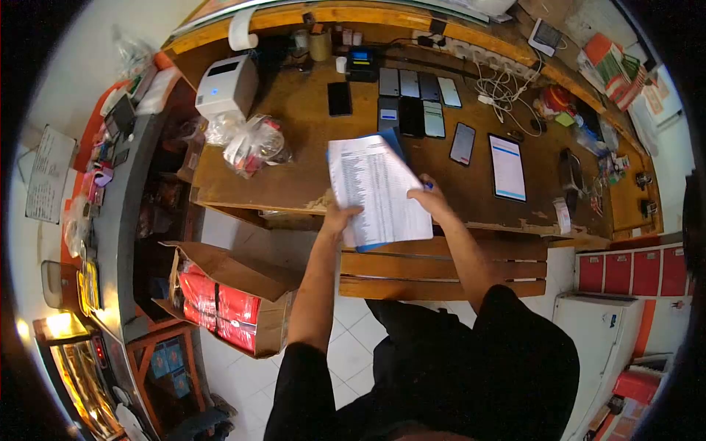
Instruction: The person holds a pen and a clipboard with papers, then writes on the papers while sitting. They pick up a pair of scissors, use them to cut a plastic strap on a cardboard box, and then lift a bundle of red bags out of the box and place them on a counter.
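Printed sheets (379,191) with columns of text rest on a blue folder (395,140), held up over the front edge of the desk. My left hand (341,218) grips the stack at its lower left side, thumb on top. On the right edge, my right hand (432,200) is closed on the same sheets, and a blue pen (428,186) shows at its fingers. Beyond the papers several phones (409,84) lie in rows. A single phone (462,143) and a tablet (507,167) with a lit screen lie to the right.
A wooden desk (301,173) carries a white label printer (226,86), plastic bags (254,145) and tangled white cables (504,92). Below left stands an open cardboard box (276,323) with red packages. A slatted bench (441,278) is under the papers.
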A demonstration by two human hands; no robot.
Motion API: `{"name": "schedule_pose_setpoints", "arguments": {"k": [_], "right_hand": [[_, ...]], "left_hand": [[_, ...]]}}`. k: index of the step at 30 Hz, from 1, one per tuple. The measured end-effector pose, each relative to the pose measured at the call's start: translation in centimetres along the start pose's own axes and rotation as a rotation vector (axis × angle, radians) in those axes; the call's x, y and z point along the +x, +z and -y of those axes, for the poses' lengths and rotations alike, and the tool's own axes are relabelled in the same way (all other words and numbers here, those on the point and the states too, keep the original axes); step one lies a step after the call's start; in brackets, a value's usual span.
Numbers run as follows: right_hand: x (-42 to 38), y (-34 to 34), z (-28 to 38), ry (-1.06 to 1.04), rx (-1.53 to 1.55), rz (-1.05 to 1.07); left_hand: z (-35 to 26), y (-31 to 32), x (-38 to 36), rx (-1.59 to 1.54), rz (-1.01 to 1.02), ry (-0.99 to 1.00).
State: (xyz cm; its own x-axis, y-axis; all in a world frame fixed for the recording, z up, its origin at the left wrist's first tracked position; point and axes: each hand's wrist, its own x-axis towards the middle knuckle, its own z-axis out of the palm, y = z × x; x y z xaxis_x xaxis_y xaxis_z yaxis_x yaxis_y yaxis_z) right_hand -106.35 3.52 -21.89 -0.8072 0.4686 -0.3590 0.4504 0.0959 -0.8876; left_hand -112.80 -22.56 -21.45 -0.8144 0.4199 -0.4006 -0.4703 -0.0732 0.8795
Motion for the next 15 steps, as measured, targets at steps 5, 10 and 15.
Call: {"name": "schedule_pose_setpoints", "arguments": {"k": [5,10,15], "right_hand": [[3.8,-2.3,-2.2,-0.203,-0.503,-0.097],[2.9,-6.4,-0.2,-0.412,-0.942,-0.257],[5.5,-9.2,-0.5,-0.625,-1.101,-0.068]], "left_hand": [[7.6,3.8,5.6,0.203,-0.29,0.051],[5.0,6.2,0.6,0.511,-0.504,0.21],[3.7,5.1,-1.2,0.713,-0.516,0.283]]}}
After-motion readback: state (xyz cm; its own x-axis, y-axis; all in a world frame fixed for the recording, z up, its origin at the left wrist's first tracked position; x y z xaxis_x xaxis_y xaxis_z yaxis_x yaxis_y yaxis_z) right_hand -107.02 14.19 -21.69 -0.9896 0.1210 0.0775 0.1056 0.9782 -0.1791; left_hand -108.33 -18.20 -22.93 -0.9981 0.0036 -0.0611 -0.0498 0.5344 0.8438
